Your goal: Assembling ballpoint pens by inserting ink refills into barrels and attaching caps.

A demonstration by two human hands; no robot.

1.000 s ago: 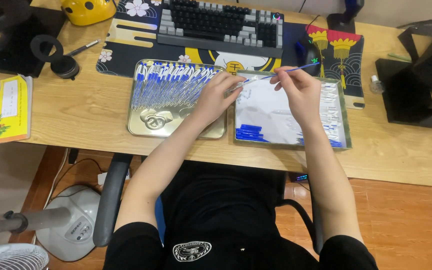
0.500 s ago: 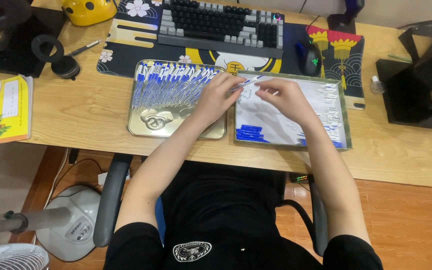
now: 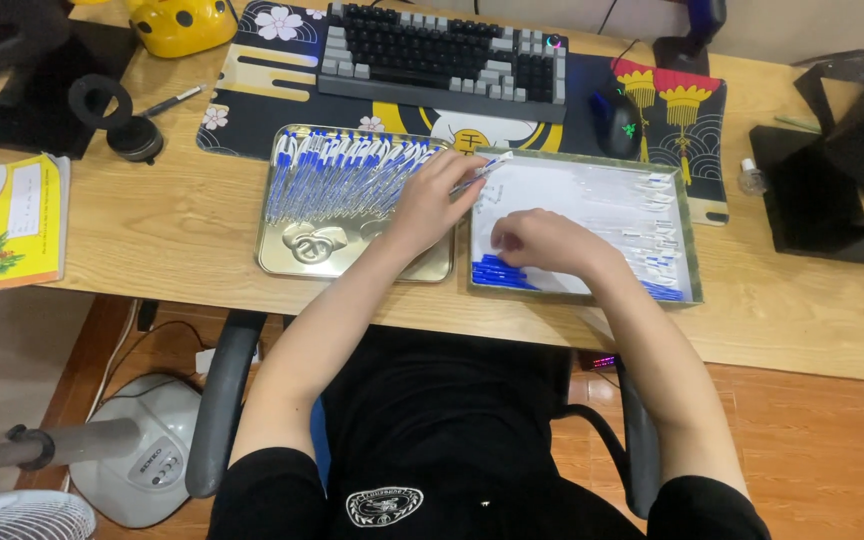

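Nearest, right hand (image 3: 542,243) curled low over the right tray (image 3: 687,250), fingers bent onto its blue caps (image 3: 500,273); whether it grips one, can't tell. Left hand (image 3: 439,195) pinches one pen (image 3: 484,172) between both trays. Left tray (image 3: 282,262) holds rowed blue pens (image 3: 342,170). Farther: keyboard (image 3: 442,45).

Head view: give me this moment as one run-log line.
left hand: holds clear pen over metal tray | right hand: curled, in right tray near blue caps
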